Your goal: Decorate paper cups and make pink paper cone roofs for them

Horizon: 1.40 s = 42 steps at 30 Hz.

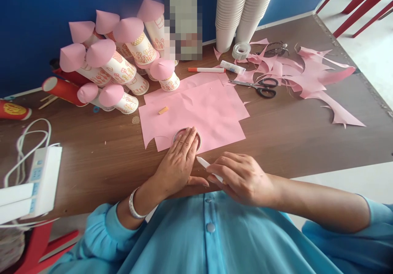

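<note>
My left hand (179, 163) lies flat, fingers stretched out, pressing down on a round ring-like object (177, 135) that rests on a pink paper sheet (208, 114). My right hand (242, 177) is closed around a white pen (205, 164), whose tip points at the ring's near right edge. Both hands sit at the near edge of the brown table (291, 143). A small tan piece (163, 110) lies on the pink sheet farther back.
Several paper cups with pink cone tops (116, 61) pile up at the back left. Scissors (259, 86), a glue stick (232, 66), an orange marker (206, 70), a tape roll (241, 50) and pink scraps (310, 75) lie back right. Stacked white cups (242, 7) stand behind. A white power strip (37, 182) sits left.
</note>
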Each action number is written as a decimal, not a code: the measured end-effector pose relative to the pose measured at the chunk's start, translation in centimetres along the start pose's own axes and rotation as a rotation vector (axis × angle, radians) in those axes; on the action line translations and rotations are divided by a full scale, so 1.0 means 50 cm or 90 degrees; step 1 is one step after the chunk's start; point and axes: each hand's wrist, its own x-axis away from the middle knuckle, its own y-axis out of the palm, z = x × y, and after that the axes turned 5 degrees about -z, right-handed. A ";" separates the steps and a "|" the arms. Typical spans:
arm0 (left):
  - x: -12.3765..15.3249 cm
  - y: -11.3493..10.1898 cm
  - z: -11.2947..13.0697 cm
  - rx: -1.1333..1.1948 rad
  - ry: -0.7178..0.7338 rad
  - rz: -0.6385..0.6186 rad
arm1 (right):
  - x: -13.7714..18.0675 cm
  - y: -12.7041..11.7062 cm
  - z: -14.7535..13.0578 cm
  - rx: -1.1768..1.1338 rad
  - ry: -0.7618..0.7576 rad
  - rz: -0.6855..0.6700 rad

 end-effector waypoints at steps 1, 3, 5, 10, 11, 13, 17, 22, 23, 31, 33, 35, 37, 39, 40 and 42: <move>0.000 0.002 0.000 -0.001 0.001 0.004 | 0.004 -0.022 -0.002 -0.011 0.015 0.002; 0.000 0.005 0.001 0.005 0.006 0.014 | 0.012 -0.071 -0.001 -0.022 0.031 0.021; 0.000 0.009 0.000 0.015 0.012 0.024 | 0.015 -0.113 0.008 -0.017 0.074 0.072; -0.001 0.012 -0.004 0.045 0.018 0.028 | -0.032 -0.109 0.079 -0.059 0.193 0.151; -0.001 0.011 -0.005 0.052 0.022 0.029 | -0.049 -0.093 0.097 -0.076 0.190 0.096; -0.002 0.010 -0.005 0.064 0.031 0.033 | -0.080 -0.057 0.131 -0.114 0.159 -0.011; -0.002 0.008 -0.002 0.079 0.023 0.026 | -0.127 -0.005 0.174 -0.166 0.015 -0.199; 0.002 0.014 0.004 0.079 0.006 0.016 | -0.160 0.015 0.193 -0.183 -0.095 -0.272; 0.002 0.017 0.005 0.082 0.000 0.014 | -0.165 0.016 0.196 -0.184 -0.105 -0.281; 0.011 0.030 0.014 0.123 -0.029 0.042 | -0.175 0.024 0.200 -0.197 -0.106 -0.339; 0.011 0.029 0.013 0.138 -0.030 0.040 | -0.174 0.026 0.201 -0.210 -0.105 -0.338; 0.009 0.026 0.010 0.155 -0.027 0.037 | -0.171 0.029 0.204 -0.224 -0.111 -0.332; 0.007 0.019 0.008 0.161 -0.021 0.036 | -0.169 0.033 0.207 -0.235 -0.119 -0.324; 0.008 0.008 0.005 0.146 -0.006 0.043 | -0.166 0.036 0.211 -0.241 -0.123 -0.322; 0.009 -0.001 0.004 0.130 0.005 0.052 | -0.165 0.037 0.212 -0.242 -0.123 -0.322; 0.015 -0.025 -0.003 0.092 0.030 0.085 | -0.164 0.038 0.213 -0.239 -0.118 -0.322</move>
